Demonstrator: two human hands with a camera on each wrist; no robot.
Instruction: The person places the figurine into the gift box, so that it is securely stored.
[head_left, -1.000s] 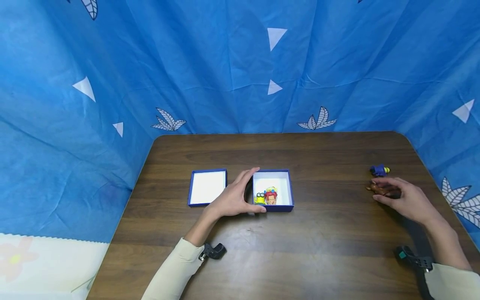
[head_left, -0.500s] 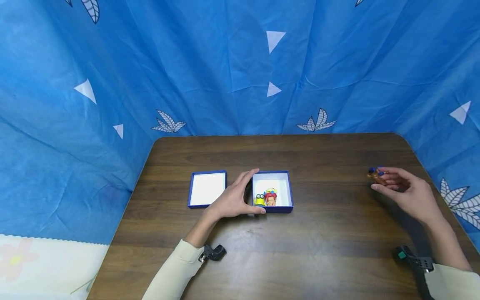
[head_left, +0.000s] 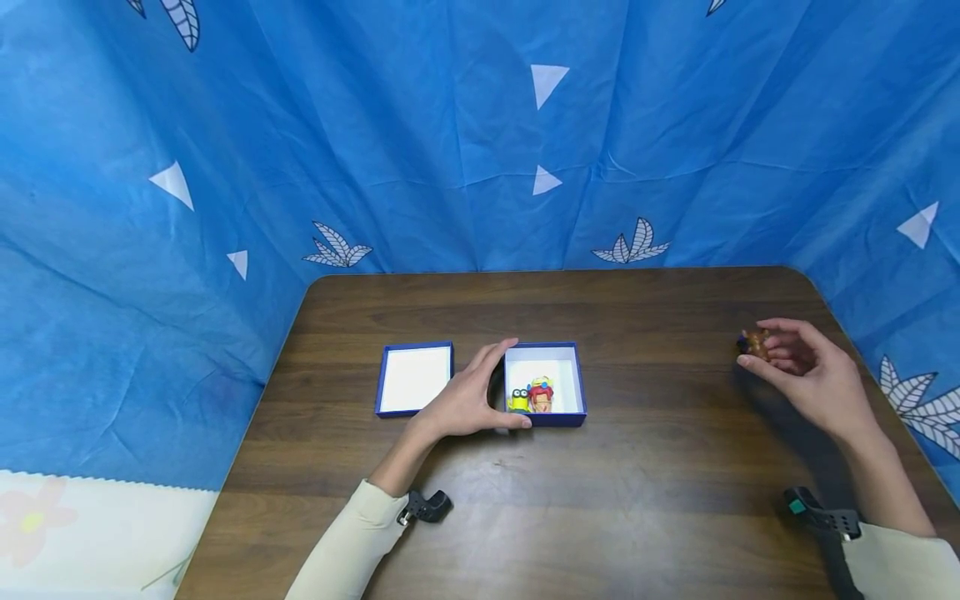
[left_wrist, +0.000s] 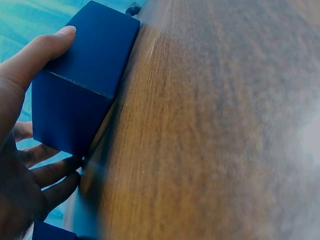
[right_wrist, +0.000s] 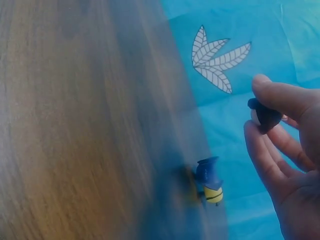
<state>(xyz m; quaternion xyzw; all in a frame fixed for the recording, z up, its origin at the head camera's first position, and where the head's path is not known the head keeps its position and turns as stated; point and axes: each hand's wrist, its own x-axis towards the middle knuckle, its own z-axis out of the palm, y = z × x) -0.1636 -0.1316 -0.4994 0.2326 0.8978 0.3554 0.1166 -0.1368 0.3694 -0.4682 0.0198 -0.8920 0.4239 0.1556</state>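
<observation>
Right grip pinched round small brown toy, thumb against fingers, held off worktop. Toy's long axis: I can't tell, fingers cover much. Key relation: box well left of right grip. Left grip nearer, spread across box's left end, thumb on near wall. Blue-and-yellow toy on worktop, just below right grip. Lid beyond left grip, leftward. Blue cloth hangs past both grips, also right of right grip.
</observation>
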